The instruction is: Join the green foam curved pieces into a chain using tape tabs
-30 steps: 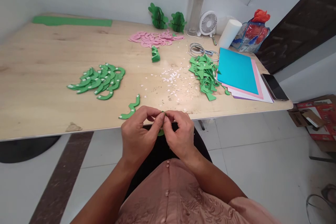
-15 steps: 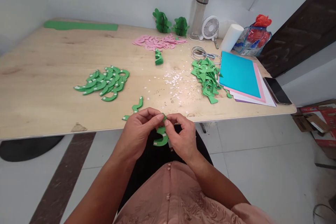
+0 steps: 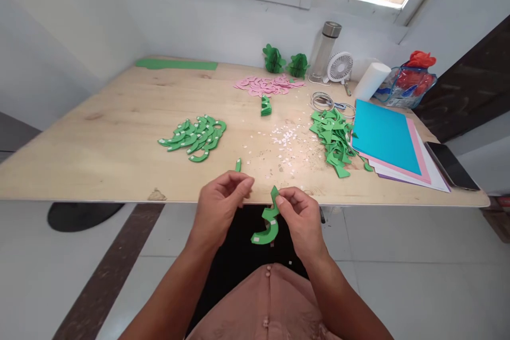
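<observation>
My right hand pinches the upper end of a green paper cutout, curved like a figure 3, which hangs over my lap just below the table edge. Small white squares show on its lower curves. To its left, my left hand is apart from the cutout, thumb and fingers drawn together; whatever they may hold is too small to make out. Beyond that hand, part of another green cutout shows on the table, the rest hidden. A pile of similar green cutouts with white squares lies farther back on the left.
Green scraps lie on the right, beside stacked coloured sheets and a phone. White paper bits are scattered mid-table. Behind are pink cutouts, tape rolls, a glass bottle and a small fan.
My hands have moved apart; the left let go of the cutout while the right still grips it. The head view has tilted up, showing more of the window.
</observation>
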`<move>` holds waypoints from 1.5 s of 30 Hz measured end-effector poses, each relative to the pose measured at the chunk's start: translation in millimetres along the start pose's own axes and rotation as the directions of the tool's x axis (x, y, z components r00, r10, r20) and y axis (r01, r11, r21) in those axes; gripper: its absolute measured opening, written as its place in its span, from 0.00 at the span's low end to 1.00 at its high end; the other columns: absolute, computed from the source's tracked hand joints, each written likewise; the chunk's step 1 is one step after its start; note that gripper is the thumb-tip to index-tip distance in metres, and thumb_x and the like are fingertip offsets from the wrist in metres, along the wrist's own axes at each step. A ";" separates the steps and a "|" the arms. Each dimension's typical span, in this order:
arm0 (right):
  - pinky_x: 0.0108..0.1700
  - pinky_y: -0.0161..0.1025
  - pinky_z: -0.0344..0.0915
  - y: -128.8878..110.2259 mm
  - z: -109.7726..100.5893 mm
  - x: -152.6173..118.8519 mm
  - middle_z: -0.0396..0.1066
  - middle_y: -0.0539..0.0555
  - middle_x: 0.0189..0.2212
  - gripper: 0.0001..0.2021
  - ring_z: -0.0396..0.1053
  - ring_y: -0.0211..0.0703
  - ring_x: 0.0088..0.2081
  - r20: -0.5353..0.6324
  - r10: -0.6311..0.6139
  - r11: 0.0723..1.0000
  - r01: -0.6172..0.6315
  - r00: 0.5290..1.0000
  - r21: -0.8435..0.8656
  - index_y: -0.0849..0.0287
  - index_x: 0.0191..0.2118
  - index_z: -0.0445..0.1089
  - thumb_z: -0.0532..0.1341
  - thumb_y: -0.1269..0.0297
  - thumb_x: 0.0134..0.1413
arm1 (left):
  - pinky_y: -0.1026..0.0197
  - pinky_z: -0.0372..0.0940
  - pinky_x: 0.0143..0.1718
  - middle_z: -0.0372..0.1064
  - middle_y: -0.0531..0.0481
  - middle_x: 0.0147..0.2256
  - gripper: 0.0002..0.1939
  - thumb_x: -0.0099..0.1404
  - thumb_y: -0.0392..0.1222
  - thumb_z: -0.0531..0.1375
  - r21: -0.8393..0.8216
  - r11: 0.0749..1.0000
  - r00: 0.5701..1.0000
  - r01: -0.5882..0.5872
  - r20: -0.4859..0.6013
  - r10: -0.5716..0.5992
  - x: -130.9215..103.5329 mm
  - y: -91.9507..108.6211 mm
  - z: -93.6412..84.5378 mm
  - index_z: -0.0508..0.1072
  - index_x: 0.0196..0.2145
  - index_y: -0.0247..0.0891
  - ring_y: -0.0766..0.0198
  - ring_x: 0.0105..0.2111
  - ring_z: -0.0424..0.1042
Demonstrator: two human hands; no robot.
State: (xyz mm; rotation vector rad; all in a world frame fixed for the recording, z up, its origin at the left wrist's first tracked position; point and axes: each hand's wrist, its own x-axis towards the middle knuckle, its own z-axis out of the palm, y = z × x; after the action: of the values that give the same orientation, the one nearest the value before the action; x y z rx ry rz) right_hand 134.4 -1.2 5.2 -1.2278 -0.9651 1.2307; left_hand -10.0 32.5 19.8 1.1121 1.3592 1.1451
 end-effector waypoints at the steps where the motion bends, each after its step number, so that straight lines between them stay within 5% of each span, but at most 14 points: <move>1: 0.29 0.33 0.61 0.5 -0.6 0.7 0.68 0.48 0.22 0.06 0.64 0.35 0.25 -0.016 0.001 1.000 -0.002 1.000 -0.016 0.60 0.28 0.70 0.60 0.64 0.49 | 0.64 0.58 0.25 0.67 0.53 0.24 0.09 0.54 0.47 0.62 0.159 0.985 0.993 -0.068 -0.088 0.083 3.9 -1.1 -6.3 0.71 0.29 0.39 0.65 0.24 0.64; 3: 0.29 0.33 0.61 1.6 -1.6 2.3 0.68 0.49 0.22 0.06 0.64 0.36 0.25 -0.038 -0.007 0.999 0.005 0.999 -0.050 0.61 0.28 0.70 0.60 0.63 0.49 | 0.61 0.59 0.29 0.71 0.50 0.29 0.08 0.57 0.46 0.59 0.480 0.867 0.971 -0.138 -0.105 0.213 13.5 -3.3 -19.0 0.72 0.31 0.41 0.62 0.26 0.67; 6: 0.29 0.34 0.61 3.4 -1.8 3.8 0.68 0.49 0.22 0.07 0.64 0.36 0.25 -0.038 -0.021 0.996 0.018 0.999 -0.082 0.61 0.29 0.71 0.61 0.63 0.49 | 0.59 0.59 0.32 0.72 0.46 0.34 0.08 0.58 0.43 0.56 0.774 0.604 0.958 -0.191 0.012 0.287 28.4 -6.2 -31.8 0.72 0.34 0.40 0.56 0.33 0.70; 10: 0.30 0.34 0.62 4.1 -1.6 4.4 0.69 0.49 0.23 0.07 0.65 0.37 0.26 -0.047 -0.030 0.994 0.025 0.998 -0.103 0.61 0.29 0.71 0.61 0.62 0.49 | 0.58 0.58 0.31 0.71 0.44 0.36 0.08 0.59 0.40 0.53 0.903 0.382 0.972 -0.199 0.131 0.197 40.2 -10.0 -34.2 0.71 0.35 0.40 0.52 0.38 0.69; 13: 0.29 0.34 0.62 4.5 -1.7 4.9 0.68 0.49 0.22 0.08 0.65 0.37 0.25 -0.053 -0.024 0.995 0.019 0.998 -0.094 0.61 0.28 0.71 0.61 0.61 0.49 | 0.57 0.59 0.32 0.70 0.45 0.35 0.07 0.59 0.40 0.53 0.924 0.332 0.975 -0.189 0.137 0.175 42.4 -12.2 -33.1 0.70 0.33 0.41 0.52 0.39 0.69; 22: 0.28 0.33 0.61 6.9 -3.2 4.3 0.67 0.49 0.22 0.06 0.64 0.36 0.25 -0.042 -0.016 0.997 0.013 0.999 -0.072 0.61 0.29 0.71 0.60 0.64 0.50 | 0.59 0.57 0.27 0.71 0.44 0.34 0.04 0.56 0.42 0.55 0.913 0.361 0.978 -0.193 0.146 0.152 51.6 -10.3 -38.4 0.69 0.29 0.42 0.52 0.35 0.69; 29: 0.28 0.33 0.61 7.5 -3.3 5.4 0.68 0.49 0.22 0.07 0.64 0.36 0.24 -0.062 -0.027 0.997 0.022 0.998 -0.077 0.61 0.29 0.71 0.61 0.62 0.49 | 0.60 0.58 0.28 0.71 0.50 0.26 0.03 0.49 0.40 0.58 0.824 0.546 0.986 -0.155 0.091 0.143 53.6 -11.1 -39.1 0.66 0.25 0.43 0.57 0.28 0.69; 33: 0.28 0.33 0.61 7.0 -2.2 6.6 0.68 0.49 0.22 0.07 0.64 0.36 0.24 -0.068 -0.018 0.998 0.014 0.998 -0.065 0.61 0.28 0.71 0.61 0.63 0.49 | 0.61 0.60 0.28 0.68 0.53 0.25 0.07 0.48 0.42 0.61 0.613 0.774 0.986 -0.159 0.055 0.159 46.2 -14.3 -38.2 0.69 0.28 0.41 0.60 0.26 0.68; 37: 0.29 0.33 0.62 7.0 -1.8 8.0 0.68 0.49 0.22 0.06 0.64 0.36 0.25 -0.071 -0.021 0.997 0.016 0.997 -0.071 0.61 0.30 0.71 0.61 0.63 0.49 | 0.63 0.61 0.27 0.67 0.51 0.26 0.12 0.48 0.43 0.65 0.248 0.966 0.993 -0.074 0.109 0.048 25.8 -2.9 -33.7 0.73 0.33 0.38 0.63 0.27 0.67; 45: 0.30 0.34 0.64 5.7 -0.1 9.3 0.71 0.50 0.24 0.06 0.67 0.37 0.26 -0.085 -0.077 0.982 0.061 0.993 -0.176 0.61 0.30 0.71 0.60 0.64 0.50 | 0.69 0.60 0.25 0.69 0.53 0.25 0.04 0.54 0.41 0.64 -0.060 0.991 0.944 0.123 0.314 -0.099 -16.5 14.5 -17.0 0.74 0.29 0.40 0.70 0.25 0.65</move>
State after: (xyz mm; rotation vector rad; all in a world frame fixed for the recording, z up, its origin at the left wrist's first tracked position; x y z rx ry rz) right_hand 134.9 7.6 -1.3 -1.3631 -1.0550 1.0438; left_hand -25.0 16.8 37.1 1.0925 1.1069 0.8905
